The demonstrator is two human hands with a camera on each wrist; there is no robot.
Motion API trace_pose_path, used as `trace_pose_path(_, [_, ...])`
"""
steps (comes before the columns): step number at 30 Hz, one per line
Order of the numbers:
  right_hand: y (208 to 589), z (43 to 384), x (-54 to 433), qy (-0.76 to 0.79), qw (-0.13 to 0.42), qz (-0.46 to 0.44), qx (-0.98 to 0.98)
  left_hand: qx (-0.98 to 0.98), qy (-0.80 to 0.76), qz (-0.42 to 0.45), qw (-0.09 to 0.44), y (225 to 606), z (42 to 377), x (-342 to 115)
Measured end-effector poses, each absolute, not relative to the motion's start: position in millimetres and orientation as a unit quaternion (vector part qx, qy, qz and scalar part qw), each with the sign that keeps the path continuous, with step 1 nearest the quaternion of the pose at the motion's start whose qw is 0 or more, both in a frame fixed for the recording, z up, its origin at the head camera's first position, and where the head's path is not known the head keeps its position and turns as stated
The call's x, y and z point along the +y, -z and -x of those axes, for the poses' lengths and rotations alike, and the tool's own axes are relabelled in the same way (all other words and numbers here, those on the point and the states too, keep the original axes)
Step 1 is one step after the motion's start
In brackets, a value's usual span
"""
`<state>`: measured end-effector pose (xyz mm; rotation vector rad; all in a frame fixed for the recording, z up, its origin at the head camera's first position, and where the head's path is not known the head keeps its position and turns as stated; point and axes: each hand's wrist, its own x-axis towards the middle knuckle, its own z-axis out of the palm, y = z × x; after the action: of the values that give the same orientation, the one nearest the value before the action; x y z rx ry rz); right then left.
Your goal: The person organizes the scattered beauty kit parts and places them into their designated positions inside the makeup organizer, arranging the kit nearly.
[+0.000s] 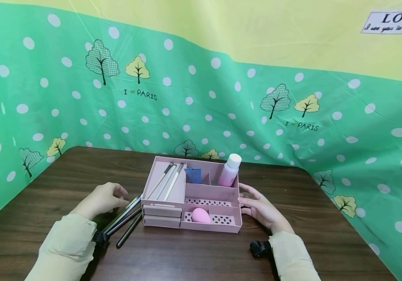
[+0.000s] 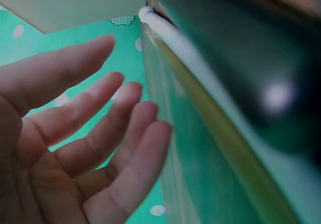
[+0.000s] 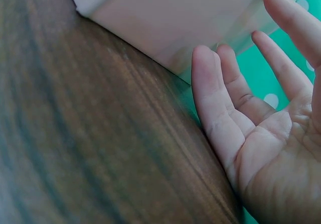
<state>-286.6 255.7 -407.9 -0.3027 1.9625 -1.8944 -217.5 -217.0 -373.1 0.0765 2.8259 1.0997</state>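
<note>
organizer (image 1: pixel 211 193), three brushes (image 1: pixel 173 182) inside, one bottle (image 1: pixel 229 171), one sponge (image 1: pixel 201 216)

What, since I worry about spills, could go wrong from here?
The white-capped bottle rises above its compartment in the pink organizer; a bump from the right hand at the organizer's side might tip it. The loose slim tools beside the left hand might roll if nudged.
</note>
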Motion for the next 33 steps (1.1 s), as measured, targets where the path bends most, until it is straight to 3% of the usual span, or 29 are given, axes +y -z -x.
trace_pose_path(7, [410.4, 286.5, 255.6, 0.670, 0.202, 0.100, 0.707, 0.924, -0.366, -0.027, 0.103, 376.5, 215.4, -215.5])
trace_pose_path(33, [406.8, 285.8, 255.1, 0.679, 0.202, 0.111, 0.697, 0.919, -0.370, -0.029, 0.136, 373.9, 211.4, -209.1])
